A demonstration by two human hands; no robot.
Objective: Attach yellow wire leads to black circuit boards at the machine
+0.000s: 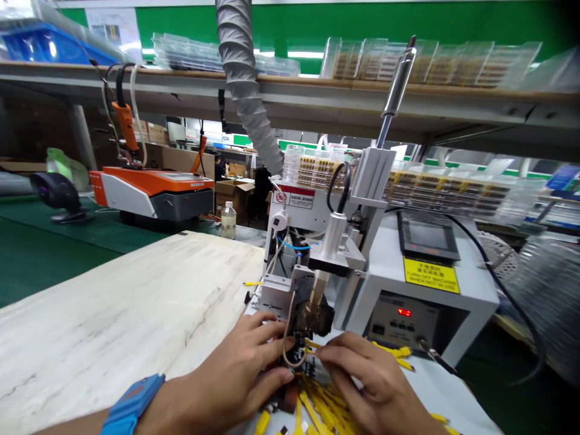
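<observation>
My left hand rests at the foot of a bench soldering machine. Its thumb and fingers close around the left side of a small black fixture, whose far part is hidden by the fingers. My right hand comes in from the other side, fingertips pinched on a thin yellow strip that reaches into the fixture. The machine's brass-coloured head stands just above both hands, and a thin looped tube hangs between them. Many yellow strips lie heaped below the fixture.
To the right stands a grey control box with a lit red display. A white sheet covers the bench at left. Beyond are an orange machine, a small black fan and a bottle. A grey duct hangs overhead.
</observation>
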